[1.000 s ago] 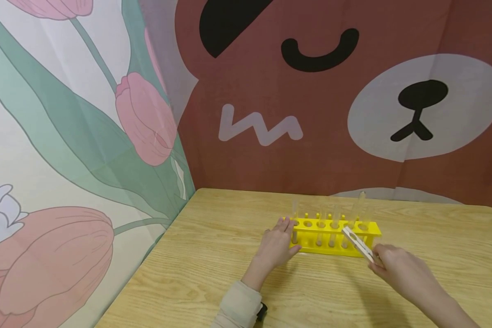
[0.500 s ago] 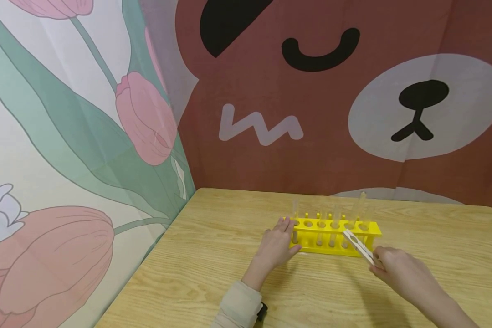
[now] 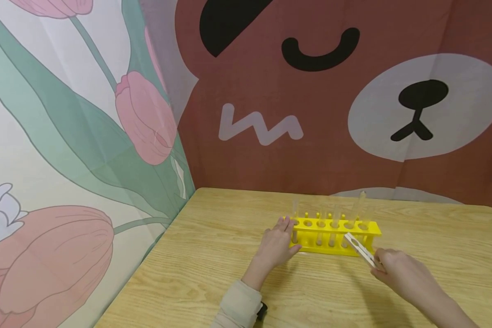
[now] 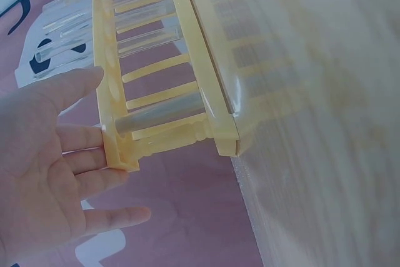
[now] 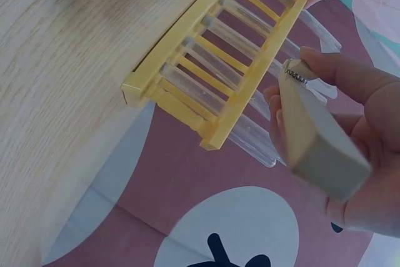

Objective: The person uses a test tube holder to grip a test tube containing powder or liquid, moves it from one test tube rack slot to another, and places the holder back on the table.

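A yellow test tube rack (image 3: pixel 311 228) stands on the table with several clear test tubes upright in it. One tube (image 3: pixel 358 205) near its right end leans and rises higher than the others. My left hand (image 3: pixel 274 246) touches the rack's left end; in the left wrist view its fingers (image 4: pixel 94 182) are straight against the top plate. My right hand (image 3: pixel 406 273) grips a wooden test tube clamp (image 3: pixel 362 253) with a small metal spring. The clamp's tip lies in front of the rack's right part, with no tube seen in it. The second hole from the left holds no tube.
The wooden table (image 3: pixel 213 255) reaches back to a brown cloth backdrop (image 3: pixel 250 173) printed with a bear. A floral cloth (image 3: pixel 65 136) borders the left side. Short yellow pegs (image 3: pixel 306 215) rise along the rack's rear.
My right hand and the clamp have moved slightly down and to the right, so the clamp's tip sits lower against the rack. The left hand and the rack have stayed in place.
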